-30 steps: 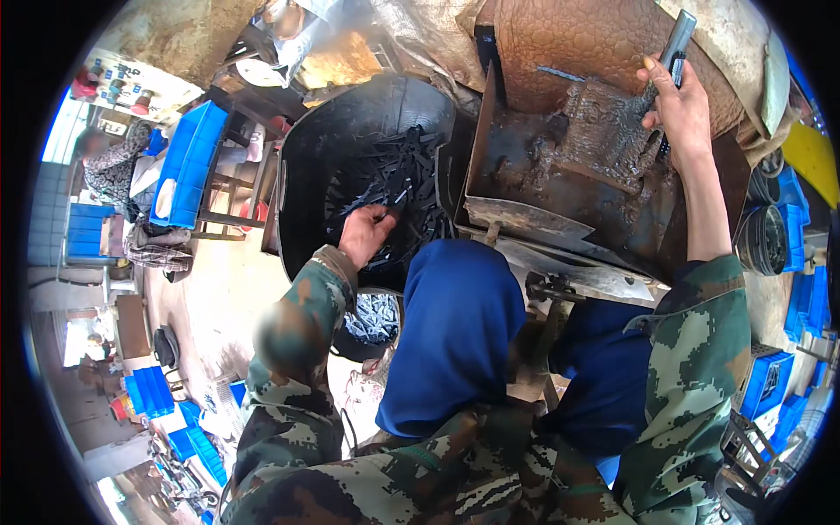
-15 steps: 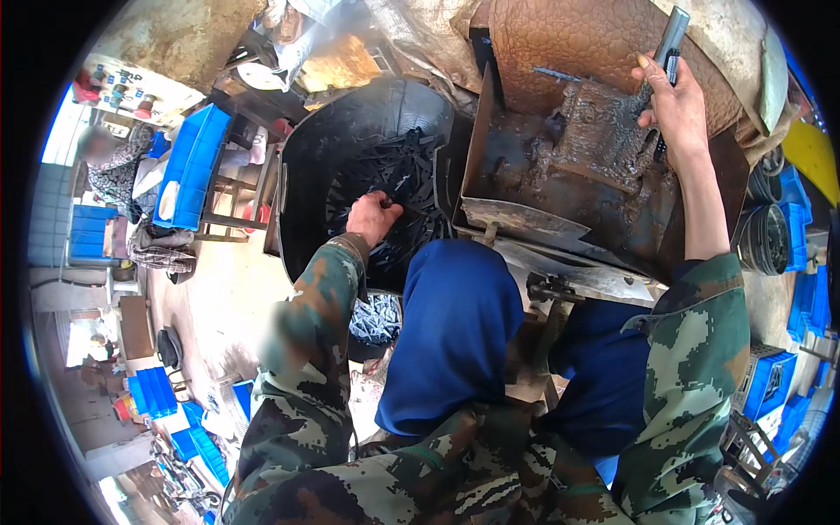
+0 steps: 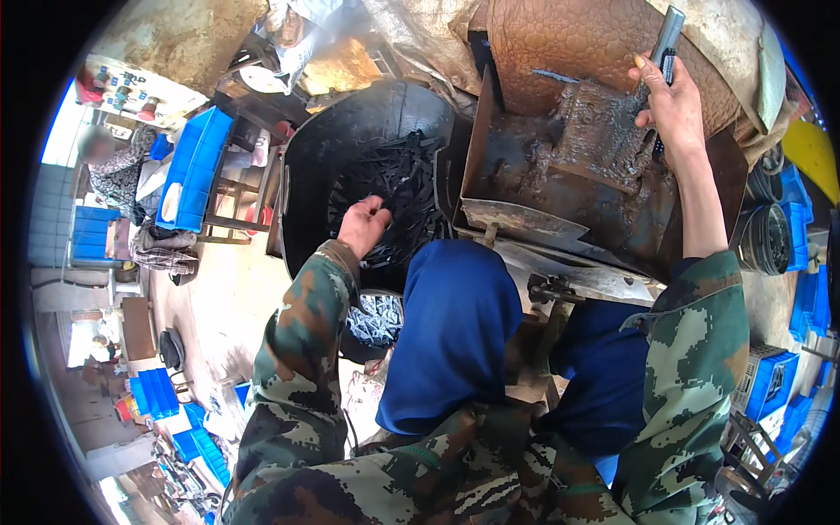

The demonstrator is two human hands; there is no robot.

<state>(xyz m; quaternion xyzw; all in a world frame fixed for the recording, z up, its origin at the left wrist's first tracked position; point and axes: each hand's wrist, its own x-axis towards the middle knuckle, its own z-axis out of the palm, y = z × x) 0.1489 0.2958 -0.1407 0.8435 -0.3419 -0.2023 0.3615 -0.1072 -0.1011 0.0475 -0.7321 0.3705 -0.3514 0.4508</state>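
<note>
My left hand (image 3: 363, 226) is over the near left side of a big black tub (image 3: 306, 166). Its fingers are curled in, and what they hold, if anything, I cannot make out. Inside the tub lie many thin dark strips (image 3: 411, 166). On the right, my right hand (image 3: 675, 105) is closed round a grey metal rod (image 3: 669, 33) that sticks up past the thumb. A dark narrow piece shows along the same grip. The hand is above the right edge of a mud-coated block (image 3: 595, 131), which sits in an open rusty metal tray (image 3: 516, 216).
A small bucket of shiny grey pieces (image 3: 376, 319) stands below the tub, beside my knee. Brown textured sheeting (image 3: 560, 39) rises behind the tray. Another person (image 3: 118, 175) is at the far left near a blue bin (image 3: 188, 166). Dark coils (image 3: 767, 236) are at the right.
My left hand has drawn slightly back and left from the strips, toward the tub's near side. My right hand keeps hold of the rod, nearly still.
</note>
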